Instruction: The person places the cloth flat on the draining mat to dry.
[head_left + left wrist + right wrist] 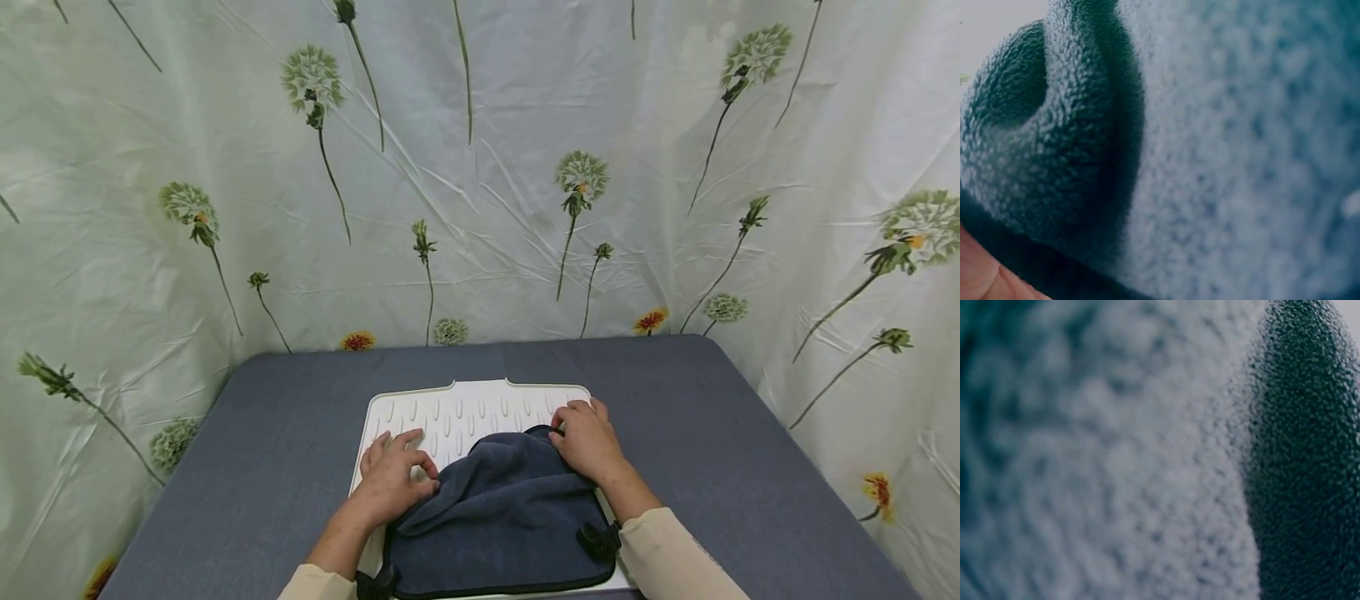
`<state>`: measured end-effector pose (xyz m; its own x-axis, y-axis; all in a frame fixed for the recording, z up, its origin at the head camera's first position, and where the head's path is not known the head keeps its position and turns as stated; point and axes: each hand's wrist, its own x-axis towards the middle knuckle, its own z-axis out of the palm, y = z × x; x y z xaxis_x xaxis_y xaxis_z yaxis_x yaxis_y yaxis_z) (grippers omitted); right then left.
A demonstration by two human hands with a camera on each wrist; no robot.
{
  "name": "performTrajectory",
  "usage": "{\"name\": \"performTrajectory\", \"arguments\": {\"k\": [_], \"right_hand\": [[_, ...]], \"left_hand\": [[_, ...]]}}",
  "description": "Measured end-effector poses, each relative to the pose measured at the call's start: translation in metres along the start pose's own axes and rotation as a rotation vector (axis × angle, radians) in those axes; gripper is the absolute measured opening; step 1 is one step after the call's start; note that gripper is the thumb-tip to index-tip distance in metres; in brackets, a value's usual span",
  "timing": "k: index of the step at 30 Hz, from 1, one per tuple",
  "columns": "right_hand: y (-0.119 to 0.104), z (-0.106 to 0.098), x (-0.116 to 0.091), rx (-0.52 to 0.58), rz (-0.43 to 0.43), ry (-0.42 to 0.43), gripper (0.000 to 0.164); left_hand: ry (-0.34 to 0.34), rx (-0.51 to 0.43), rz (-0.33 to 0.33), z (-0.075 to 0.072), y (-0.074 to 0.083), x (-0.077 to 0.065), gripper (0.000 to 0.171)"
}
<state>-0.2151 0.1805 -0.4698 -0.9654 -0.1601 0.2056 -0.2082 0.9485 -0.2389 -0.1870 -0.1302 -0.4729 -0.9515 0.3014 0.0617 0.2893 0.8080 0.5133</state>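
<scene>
A dark blue cloth with black edging lies rumpled over the near part of a white ridged board, its far side bunched up in folds. My left hand pinches the cloth's left edge between thumb and index finger, the other fingers spread above the board. At the far right corner my right hand grips the black edge. Fuzzy blue fabric fills most of the left wrist view, with a sliver of skin at lower left. Only blurred fabric shows in the right wrist view, hiding the right fingers.
The board rests on a grey-blue covered table with rounded far corners. Behind it hangs a white curtain printed with dandelions. Dark wrist cameras sit near both sleeves, close to the cloth's near corners.
</scene>
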Motion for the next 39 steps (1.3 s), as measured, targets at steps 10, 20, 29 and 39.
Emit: {"name": "performTrajectory", "arguments": {"k": [10,20,29,39], "right_hand": [[0.001,0.002,-0.001,0.034,0.043,-0.009,0.016],[0.002,0.002,-0.001,0.042,0.030,0.011,0.016],[0.006,0.001,0.002,0.014,-0.013,0.047,0.013],[0.009,-0.001,0.004,0.022,0.004,0.064,0.013]], "left_hand": [[0.063,-0.005,0.012,0.001,-0.006,-0.002,0.021],[0.081,-0.001,0.004,-0.007,-0.009,-0.001,0.019],[0.129,-0.011,0.021,-0.012,-0.012,0.001,0.017],[0.172,-0.006,0.037,-0.019,-0.016,0.002,0.019]]}}
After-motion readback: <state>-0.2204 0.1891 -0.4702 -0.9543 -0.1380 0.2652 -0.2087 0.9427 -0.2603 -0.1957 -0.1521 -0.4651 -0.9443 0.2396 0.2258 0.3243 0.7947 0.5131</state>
